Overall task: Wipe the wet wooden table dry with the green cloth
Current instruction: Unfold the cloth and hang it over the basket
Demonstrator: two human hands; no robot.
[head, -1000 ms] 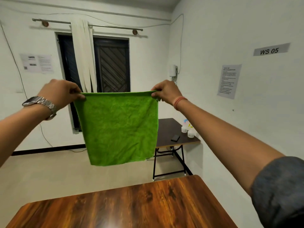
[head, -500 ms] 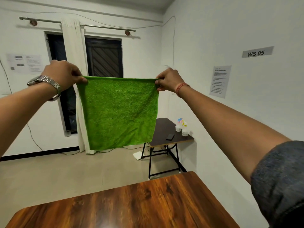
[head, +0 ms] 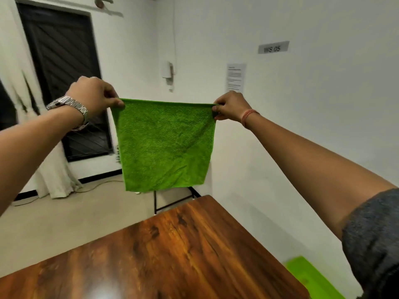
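Note:
The green cloth hangs spread flat in the air, stretched by its two top corners. My left hand, with a metal watch on the wrist, pinches the top left corner. My right hand, with an orange band on the wrist, pinches the top right corner. The wooden table lies below and nearer to me; its glossy brown top fills the lower part of the view. The cloth's bottom edge hangs well above and beyond the table's far corner.
A white wall runs close along the table's right side. A bright green object lies low beside the table at the right. Behind the cloth stand the black legs of a small table. A dark door and white curtain are at the left.
The view has swung down and to the right, so more of the wooden table shows. Both hands still hold the cloth stretched, now lower in view and hiding the small table's top.

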